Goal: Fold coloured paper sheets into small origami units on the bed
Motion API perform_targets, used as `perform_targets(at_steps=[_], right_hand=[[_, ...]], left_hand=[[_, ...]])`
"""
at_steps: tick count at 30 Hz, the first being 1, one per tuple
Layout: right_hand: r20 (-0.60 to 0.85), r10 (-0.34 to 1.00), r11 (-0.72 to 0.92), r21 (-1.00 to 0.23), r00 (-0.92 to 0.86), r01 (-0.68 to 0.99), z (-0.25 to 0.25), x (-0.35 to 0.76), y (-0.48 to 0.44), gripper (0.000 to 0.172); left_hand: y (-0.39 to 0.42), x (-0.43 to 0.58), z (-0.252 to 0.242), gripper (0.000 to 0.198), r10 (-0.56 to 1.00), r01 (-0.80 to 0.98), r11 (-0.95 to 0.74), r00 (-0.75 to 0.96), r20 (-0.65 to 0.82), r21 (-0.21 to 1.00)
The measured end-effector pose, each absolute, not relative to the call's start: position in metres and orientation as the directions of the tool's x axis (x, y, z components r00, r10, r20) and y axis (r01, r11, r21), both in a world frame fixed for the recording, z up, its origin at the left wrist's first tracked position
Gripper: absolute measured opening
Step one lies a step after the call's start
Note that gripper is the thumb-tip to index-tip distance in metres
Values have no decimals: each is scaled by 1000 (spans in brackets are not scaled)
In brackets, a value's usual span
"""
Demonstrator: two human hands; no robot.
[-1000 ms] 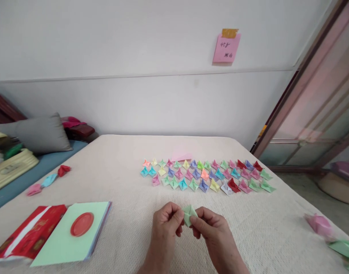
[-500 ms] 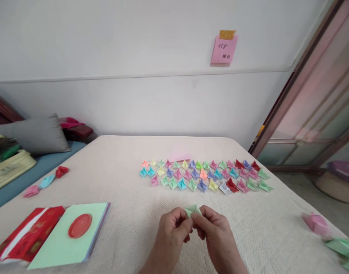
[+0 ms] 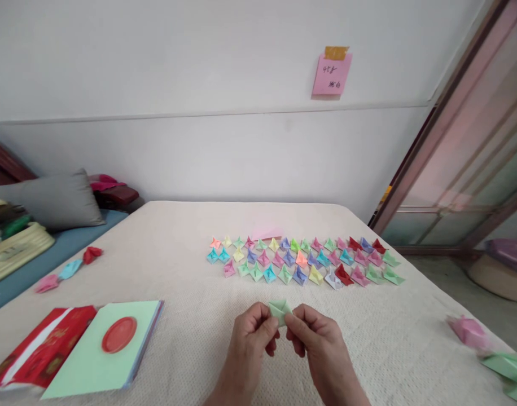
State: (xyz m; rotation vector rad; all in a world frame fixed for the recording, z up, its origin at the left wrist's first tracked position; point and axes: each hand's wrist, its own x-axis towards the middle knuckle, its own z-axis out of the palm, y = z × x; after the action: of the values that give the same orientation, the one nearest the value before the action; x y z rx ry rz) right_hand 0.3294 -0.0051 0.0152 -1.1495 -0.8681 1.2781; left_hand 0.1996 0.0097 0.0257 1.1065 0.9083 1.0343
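Observation:
A small piece of light green folded paper (image 3: 280, 310) is pinched between my two hands above the near middle of the table. My left hand (image 3: 252, 338) grips its left side between thumb and fingers. On the right side, the thumb and fingers of my right hand (image 3: 315, 336) hold it. Part of the paper's lower edge is hidden behind my thumbs. Beyond my hands, rows of small folded paper boats (image 3: 299, 274) in many colours stand on the cloth.
To the left lie a red packet (image 3: 47, 344) and a stack of green paper (image 3: 89, 366) with a red round lid (image 3: 119, 334) on top. Several folded papers, one red (image 3: 92, 255), sit at the left edge. A pink folded paper (image 3: 470, 331) lies at the right edge.
The green folded paper has shifted slightly left and turned, showing more of its face. My hands have moved a little apart, both still pinching it.

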Motion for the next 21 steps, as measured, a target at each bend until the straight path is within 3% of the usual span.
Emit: perform_targets(at_steps=[4,7,8,10,12,14,18,21], right_hand=[[-44,992,-11,-963,120,-271,17,331,-6,33],[1,996,25,-958,84,-285,20,338,-7,13],[13,999,25,-958,45,-285,21,340,-7,17],[41,997,22,-964,-64,-266,22,344,-8,21],[66,989,31,-968,-134,-251,22,344,-8,9],[62,989,27,-968,-134,-251,22,343,-7,8],[52,995,29,-970,-89,-240,24,342,-4,13],[81,994,74,-993,-75,-93,24,343,-3,13]], left_hand=[[10,198,26,18,956,-323,177,280,-85,930],[11,195,27,15,885,-432,345,444,-137,833],[11,195,26,13,848,-455,412,509,-149,790],[10,196,25,9,777,-474,527,605,-174,706],[9,198,23,9,721,-455,614,656,-224,644],[8,199,22,12,694,-412,651,664,-280,637],[10,194,25,30,841,-367,430,496,-218,825],[16,188,30,30,926,-270,229,357,-124,935]])
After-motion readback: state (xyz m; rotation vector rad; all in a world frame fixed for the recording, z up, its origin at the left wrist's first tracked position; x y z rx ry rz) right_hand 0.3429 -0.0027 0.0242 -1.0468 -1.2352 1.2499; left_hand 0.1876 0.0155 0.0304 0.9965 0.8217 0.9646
